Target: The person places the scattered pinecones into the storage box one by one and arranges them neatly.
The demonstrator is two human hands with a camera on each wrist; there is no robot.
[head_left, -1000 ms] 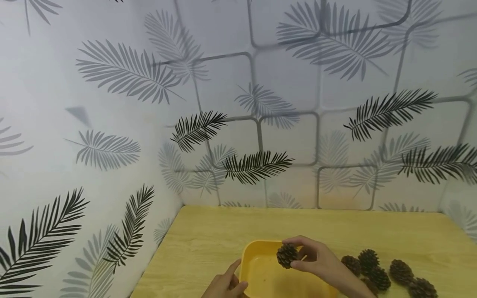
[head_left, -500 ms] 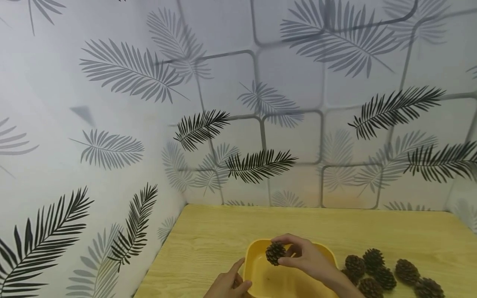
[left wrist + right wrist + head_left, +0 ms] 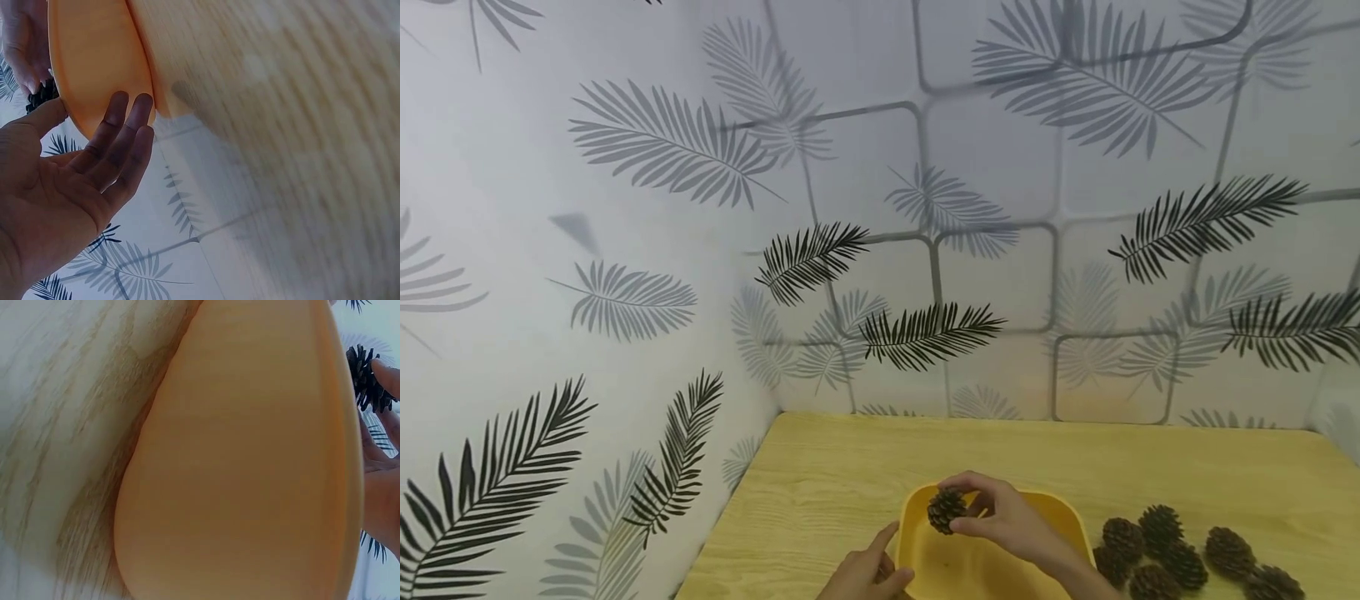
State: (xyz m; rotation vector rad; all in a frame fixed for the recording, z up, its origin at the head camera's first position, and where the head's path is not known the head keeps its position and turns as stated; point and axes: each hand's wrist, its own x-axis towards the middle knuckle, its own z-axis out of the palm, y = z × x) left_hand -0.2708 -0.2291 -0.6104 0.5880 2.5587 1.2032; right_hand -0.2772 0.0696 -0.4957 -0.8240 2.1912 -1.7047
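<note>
In the head view, my right hand (image 3: 1000, 512) pinches a brown pinecone (image 3: 946, 510) between thumb and fingers, over the inside of a yellow plastic basin (image 3: 1081, 533). The right wrist view shows this pinecone (image 3: 369, 378) beyond the basin's rim, with the basin's outer wall (image 3: 237, 462) filling the middle. My left hand (image 3: 867, 575) holds the basin's left side. In the left wrist view, the left hand (image 3: 75, 181) has its thumb at the rim and its fingers along the outer wall. The basin's near end is cut off by the head view's lower edge.
Several pinecones (image 3: 1183, 565) lie in a loose group on the table, right of the basin. The yellow wood-grain table (image 3: 820, 475) meets a pale wall (image 3: 880, 283) printed with feather-like leaves at its back and left.
My right hand has carried the pinecone leftward over the basin, toward its left side. The left hand keeps its place at the basin. The head view has shifted slightly.
</note>
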